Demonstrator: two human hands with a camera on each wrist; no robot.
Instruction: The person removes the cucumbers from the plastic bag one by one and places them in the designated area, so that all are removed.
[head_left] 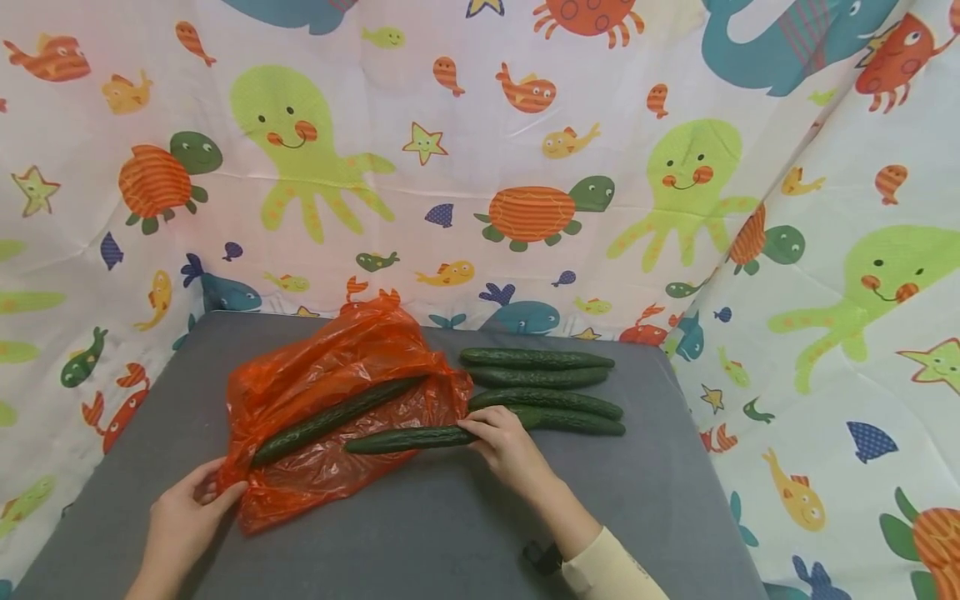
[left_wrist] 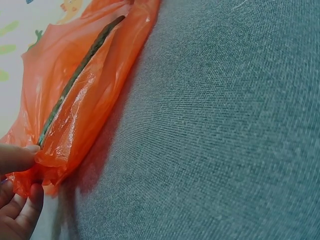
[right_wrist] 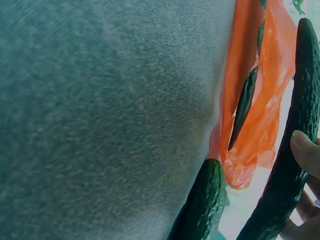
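Note:
My left hand (head_left: 180, 521) pinches the near left corner of a thin orange plastic bag (head_left: 315, 358); in the left wrist view, thumb and fingers grip its gathered film (left_wrist: 50, 167). One dark green cucumber (head_left: 330, 421) lies slantwise in the bag, partly framed by orange film. My right hand (head_left: 506, 446) holds another cucumber (head_left: 405, 439) near its right part, its left end reaching over the bag's front side. In the right wrist view the thumb presses along this held cucumber (right_wrist: 307, 75), which stands apart from the cloth.
Several more cucumbers (head_left: 536, 359) lie side by side on the grey cloth-covered table (head_left: 420, 542), right of the bag. Behind and at both sides hangs a white curtain (head_left: 465, 125) printed with sea animals. A dark band (head_left: 542, 557) is at the right wrist.

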